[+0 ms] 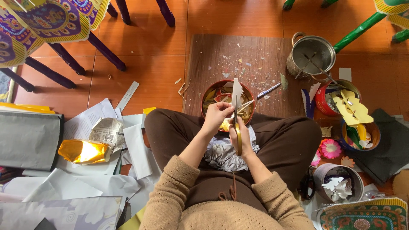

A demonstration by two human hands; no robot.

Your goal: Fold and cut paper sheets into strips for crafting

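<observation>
person sits cross-legged on the floor, seen from above, both hands over the lap. left hand point(216, 114) is closed, pinching the near end of a white paper cutout point(237, 90) w/ a zigzag edge on its right side; paper stands up over a round red tin point(208, 91) full of paper scraps. right hand point(238, 134) is wrapped round the yellow handles of scissors point(237, 123), blades pointing far, at the base of the paper. crumpled silver foil point(223, 153) lies in the lap just near the hands.

tin sits on a dark wood board point(213, 55) dotted w/ tiny cuttings. a pen point(268, 90) lies on the board right of the tin. far right on the board: metal pot point(310, 55) w/ sticks inside. right of the knee: red tin w/ yellow cutouts point(351, 106), blue bowl point(375, 136) of bits, pink paper flower point(330, 148), and nearer, a grey tin point(338, 183) holding white scraps.

left side: pile of white paper sheets point(85, 183), gold foil roll point(83, 151), crumpled newspaper point(108, 132), grey sheet point(27, 138). far left: purple chair legs point(106, 53).
</observation>
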